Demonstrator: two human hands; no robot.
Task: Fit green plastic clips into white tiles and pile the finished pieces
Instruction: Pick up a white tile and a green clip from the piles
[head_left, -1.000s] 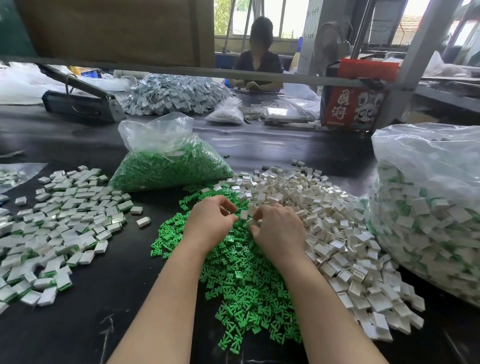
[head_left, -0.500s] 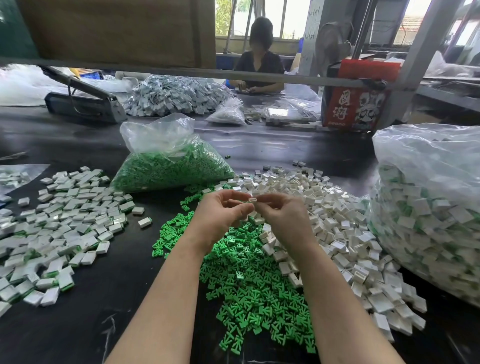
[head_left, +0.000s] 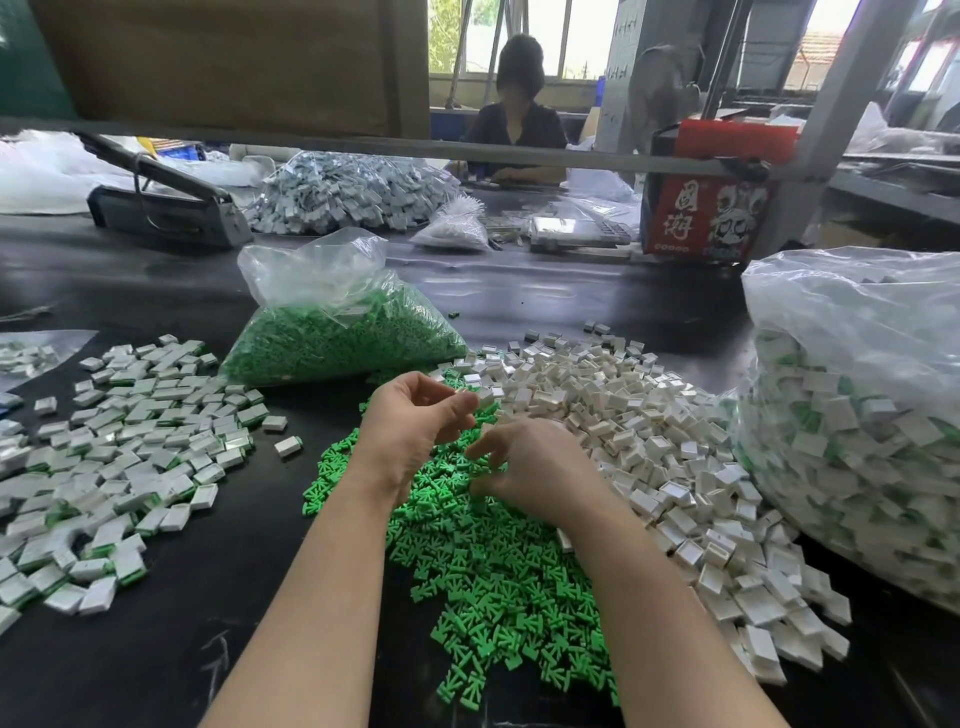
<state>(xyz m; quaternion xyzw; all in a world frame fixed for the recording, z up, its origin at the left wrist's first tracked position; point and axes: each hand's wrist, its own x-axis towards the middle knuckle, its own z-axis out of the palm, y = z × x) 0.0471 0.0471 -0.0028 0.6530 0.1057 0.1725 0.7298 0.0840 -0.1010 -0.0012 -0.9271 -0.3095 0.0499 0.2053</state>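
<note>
Hands work close together. I see my left hand pinching a white tile, ready for a clip. My right hand curls over the green clips; I cannot tell if it holds 1. Finished pieces lie left.

Left hand pinches white tile above green clips

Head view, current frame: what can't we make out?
- Left hand: fingers curled, motion-blurred; whether it holds a tile is unclear.
- Right hand: fingertips down in the green clips; its own back hides any pinched clip.
- Big bag: cut off by the right edge.
- Finished pile: runs past the left edge.
- Red box: a bar crosses its top.
</note>
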